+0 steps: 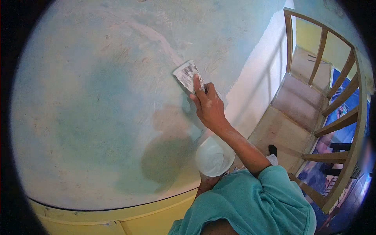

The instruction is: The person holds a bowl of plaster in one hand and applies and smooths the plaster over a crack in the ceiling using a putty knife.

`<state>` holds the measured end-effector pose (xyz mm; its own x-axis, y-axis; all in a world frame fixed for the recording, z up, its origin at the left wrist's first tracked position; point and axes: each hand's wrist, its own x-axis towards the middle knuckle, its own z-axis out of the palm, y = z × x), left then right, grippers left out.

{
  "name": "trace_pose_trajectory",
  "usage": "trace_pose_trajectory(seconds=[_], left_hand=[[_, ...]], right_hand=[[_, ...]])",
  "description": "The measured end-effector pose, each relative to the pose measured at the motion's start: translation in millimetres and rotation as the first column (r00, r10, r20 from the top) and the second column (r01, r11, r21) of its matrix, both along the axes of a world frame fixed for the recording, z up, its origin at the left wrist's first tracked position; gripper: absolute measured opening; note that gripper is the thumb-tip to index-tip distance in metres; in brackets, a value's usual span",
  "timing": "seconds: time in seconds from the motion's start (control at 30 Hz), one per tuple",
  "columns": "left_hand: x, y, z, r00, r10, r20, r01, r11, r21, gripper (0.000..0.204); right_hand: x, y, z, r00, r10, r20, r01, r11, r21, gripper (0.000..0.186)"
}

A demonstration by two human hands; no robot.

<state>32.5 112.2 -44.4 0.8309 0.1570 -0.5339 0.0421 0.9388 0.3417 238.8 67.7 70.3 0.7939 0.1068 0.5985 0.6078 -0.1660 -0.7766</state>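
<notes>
My right hand grips a wide putty knife, its forefinger stretched along the blade. White filler smears the blade, which lies against the mottled blue-green wall. From the blade, a pale streak of filler runs up and to the left. Lower down, a white bowl with white paste inside is held close to the wall. My left hand supports it from below; the bowl hides most of its fingers. White residue marks my right hand and forearm.
A wooden railing curves along the right side, beside a tan walkway. Beyond its bars, a blue patterned surface shows. Yellow panelling borders the wall's bottom. A white unpainted strip runs along the wall's right edge.
</notes>
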Motion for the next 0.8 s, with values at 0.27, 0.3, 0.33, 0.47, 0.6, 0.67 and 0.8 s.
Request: trace_pose_trajectory(seconds=[0.27, 0.3, 0.33, 0.47, 0.6, 0.67, 0.8], left_hand=[[5, -6, 12, 0.986, -0.111, -0.128, 0.159, 0.869, 0.468, 0.06], [5, -6, 11, 0.971, -0.16, -0.178, 0.236, 0.766, 0.598, 0.06], [6, -7, 10, 0.951, -0.199, -0.236, 0.309, 0.638, 0.706, 0.06], [5, -3, 13, 0.831, -0.244, -0.5, 0.507, -0.039, 0.861, 0.067], [1, 1, -6, 0.984, -0.174, -0.045, 0.176, 0.881, 0.439, 0.065], [-1, -2, -4, 0.958, -0.272, -0.093, 0.249, 0.629, 0.737, 0.063], [2, -9, 9, 0.909, -0.353, -0.221, 0.262, 0.074, 0.962, 0.061]], right_hand=[[10, 12, -28, 0.994, -0.081, 0.079, 0.086, 0.994, -0.062, 0.065], [8, 10, -34, 0.995, -0.084, 0.061, 0.089, 0.992, -0.09, 0.064], [9, 6, -38, 0.995, -0.084, 0.06, 0.09, 0.992, -0.089, 0.064], [4, -6, -34, 0.999, -0.026, -0.033, 0.023, 0.997, -0.074, 0.059], [5, -8, -19, 1.0, -0.01, 0.017, 0.01, 1.0, -0.018, 0.059], [10, -3, -13, 0.999, -0.019, 0.04, 0.02, 1.0, -0.017, 0.06], [13, 6, -20, 0.995, -0.052, 0.081, 0.056, 0.997, -0.051, 0.063]])
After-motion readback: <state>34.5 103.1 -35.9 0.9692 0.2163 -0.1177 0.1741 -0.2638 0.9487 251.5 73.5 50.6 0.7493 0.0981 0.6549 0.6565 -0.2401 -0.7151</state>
